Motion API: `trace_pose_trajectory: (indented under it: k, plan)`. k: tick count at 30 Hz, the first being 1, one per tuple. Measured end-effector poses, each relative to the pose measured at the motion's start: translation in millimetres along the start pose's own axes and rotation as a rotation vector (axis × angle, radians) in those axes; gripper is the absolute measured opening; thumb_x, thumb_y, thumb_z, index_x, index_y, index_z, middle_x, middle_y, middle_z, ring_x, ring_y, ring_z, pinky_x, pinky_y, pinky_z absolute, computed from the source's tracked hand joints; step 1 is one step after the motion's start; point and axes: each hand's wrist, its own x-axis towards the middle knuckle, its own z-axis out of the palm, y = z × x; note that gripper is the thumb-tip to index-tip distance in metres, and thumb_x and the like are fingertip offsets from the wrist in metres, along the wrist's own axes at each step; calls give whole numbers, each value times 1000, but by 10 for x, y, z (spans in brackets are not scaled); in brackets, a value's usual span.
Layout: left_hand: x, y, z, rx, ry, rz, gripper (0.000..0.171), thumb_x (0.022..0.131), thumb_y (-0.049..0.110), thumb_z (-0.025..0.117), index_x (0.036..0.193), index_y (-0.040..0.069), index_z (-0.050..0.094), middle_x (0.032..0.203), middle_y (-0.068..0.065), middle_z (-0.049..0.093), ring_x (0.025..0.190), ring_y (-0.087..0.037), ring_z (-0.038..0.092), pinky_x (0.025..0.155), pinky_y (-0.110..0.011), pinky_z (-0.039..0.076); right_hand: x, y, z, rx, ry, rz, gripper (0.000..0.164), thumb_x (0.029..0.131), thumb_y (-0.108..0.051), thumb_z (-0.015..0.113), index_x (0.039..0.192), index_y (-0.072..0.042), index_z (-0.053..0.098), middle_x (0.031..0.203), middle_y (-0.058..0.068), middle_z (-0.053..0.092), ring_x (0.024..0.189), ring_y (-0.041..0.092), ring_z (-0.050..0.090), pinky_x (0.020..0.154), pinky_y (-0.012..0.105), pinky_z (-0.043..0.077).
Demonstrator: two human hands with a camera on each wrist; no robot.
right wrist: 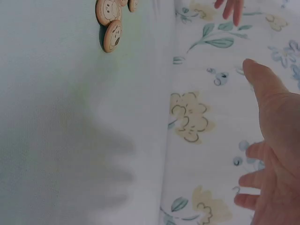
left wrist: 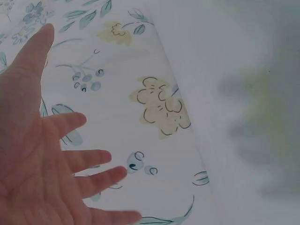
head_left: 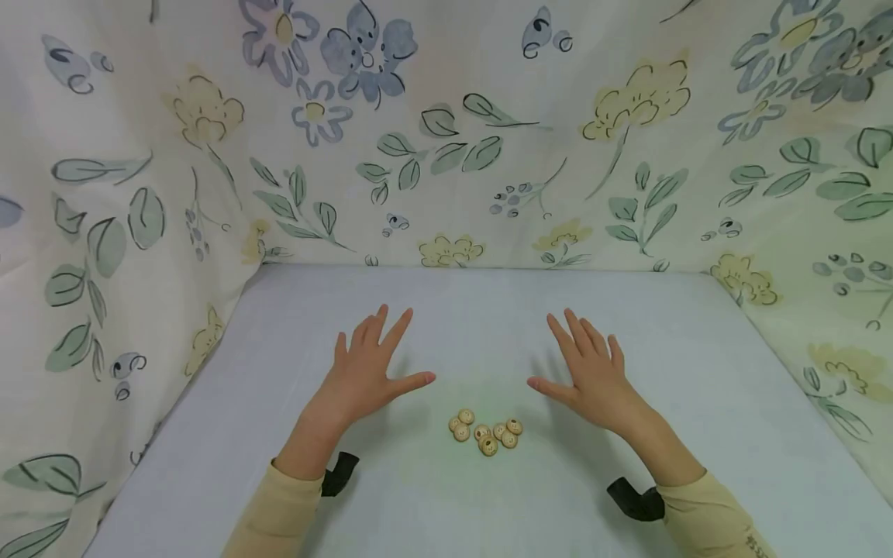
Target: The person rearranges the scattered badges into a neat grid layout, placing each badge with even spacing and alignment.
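Several small round wooden discs (head_left: 461,432) with dark-lined faces lie on the table in a loose row of small clusters, some overlapping. In the right wrist view two discs (right wrist: 112,36) show their drawn faces at the top left. My left hand (head_left: 359,381) hovers over the table to the left of and beyond the discs, fingers spread and thumb pointing inward. Mirroring it on the right, my right hand (head_left: 598,387) is also spread, thumb toward the discs. Neither holds anything. The left wrist view shows the left palm (left wrist: 33,173) with straight fingers and no discs.
The white table (head_left: 474,325) is bounded at the back and sides by a hanging cloth (head_left: 446,201) printed with flowers and leaves. A black wrist mount (head_left: 339,474) sits at the left sleeve and another black mount (head_left: 636,500) at the right sleeve.
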Motion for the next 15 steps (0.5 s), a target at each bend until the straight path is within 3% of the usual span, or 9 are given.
trace_pose_trajectory:
  k: [4,7,10,15]
  plan:
    - [5,0,-19,-24,80,50,91,82,61,68,152,14,34,148,-21,35,129,-41,40,101,-60,34,19,7,2,28,77,-41,92,85,-47,71,152,-4,26,153,24,25,134,47,26,98,70,23]
    - [8,2,-22,-48,104,72,88,83,56,70,149,9,37,142,-18,42,126,-37,45,98,-53,41,24,16,6,67,125,-72,87,84,-39,75,148,1,32,145,25,36,128,46,34,97,65,31]
    - [-2,10,-24,-112,91,64,86,83,56,70,148,9,38,141,-13,44,128,-31,45,98,-49,43,17,15,0,122,126,-71,84,84,-36,76,146,2,34,140,23,41,127,42,36,99,59,35]
    - [-46,49,-10,-281,32,54,84,82,57,70,148,17,39,142,-2,46,127,-22,48,97,-46,44,-5,-5,-14,203,68,-23,81,86,-39,74,147,-1,35,139,18,45,129,37,36,101,56,36]
